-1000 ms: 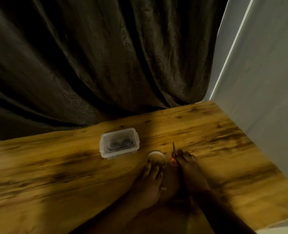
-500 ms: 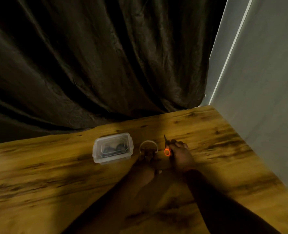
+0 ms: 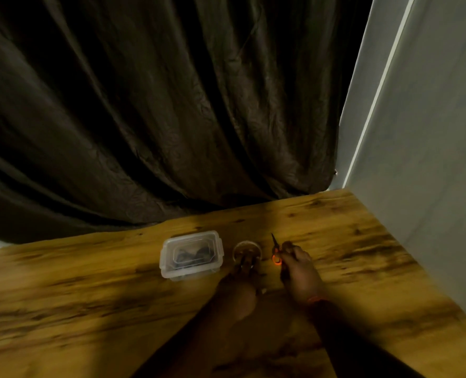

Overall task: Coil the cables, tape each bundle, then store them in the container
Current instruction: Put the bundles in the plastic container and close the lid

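Observation:
A clear plastic container (image 3: 191, 255) with its lid on stands on the wooden table (image 3: 90, 282), dark coiled cables visible inside. Just right of it lies a pale tape roll (image 3: 247, 248). My left hand (image 3: 240, 287) reaches forward with its fingertips on the near rim of the roll; how they grip is lost in the dim light. My right hand (image 3: 298, 271) holds small scissors (image 3: 275, 248) with orange handles, blades pointing away from me, right of the roll.
A dark curtain (image 3: 158, 118) hangs behind the table's far edge. A grey wall (image 3: 431, 145) runs along the table's right side. Bare wood stretches to the left of the container.
Both hands moved forward on the table. The tape roll and scissors now sit farther from me, closer beside the container; the view tilted up slightly.

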Demonstrator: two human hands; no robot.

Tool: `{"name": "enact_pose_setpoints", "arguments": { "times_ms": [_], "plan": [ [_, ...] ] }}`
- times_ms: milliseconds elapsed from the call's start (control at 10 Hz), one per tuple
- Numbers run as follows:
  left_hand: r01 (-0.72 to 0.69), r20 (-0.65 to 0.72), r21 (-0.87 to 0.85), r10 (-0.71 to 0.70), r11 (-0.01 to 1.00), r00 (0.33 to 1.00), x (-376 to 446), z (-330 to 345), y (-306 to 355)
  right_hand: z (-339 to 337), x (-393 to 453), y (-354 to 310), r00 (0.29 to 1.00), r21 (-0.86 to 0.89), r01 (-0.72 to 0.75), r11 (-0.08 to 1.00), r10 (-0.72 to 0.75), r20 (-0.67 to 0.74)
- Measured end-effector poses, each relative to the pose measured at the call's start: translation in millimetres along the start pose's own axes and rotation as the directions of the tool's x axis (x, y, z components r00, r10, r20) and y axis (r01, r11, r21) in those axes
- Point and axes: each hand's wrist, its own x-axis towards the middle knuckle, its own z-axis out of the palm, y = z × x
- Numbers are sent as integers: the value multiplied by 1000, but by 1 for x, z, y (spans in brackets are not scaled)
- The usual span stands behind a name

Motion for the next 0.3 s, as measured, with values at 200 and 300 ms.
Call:
{"name": "enact_pose_setpoints", "arguments": {
  "times_ms": [200,300],
  "plan": [
    [-77,-182,3,77,997,980,-27,-24,5,-5,-21,-21,995,-177,35,984,-50,-82],
    [-105,-253,-6,101,994,962,-35,-37,0,-9,-16,-38,992,-166,77,983,-93,-91]
  ]
}}
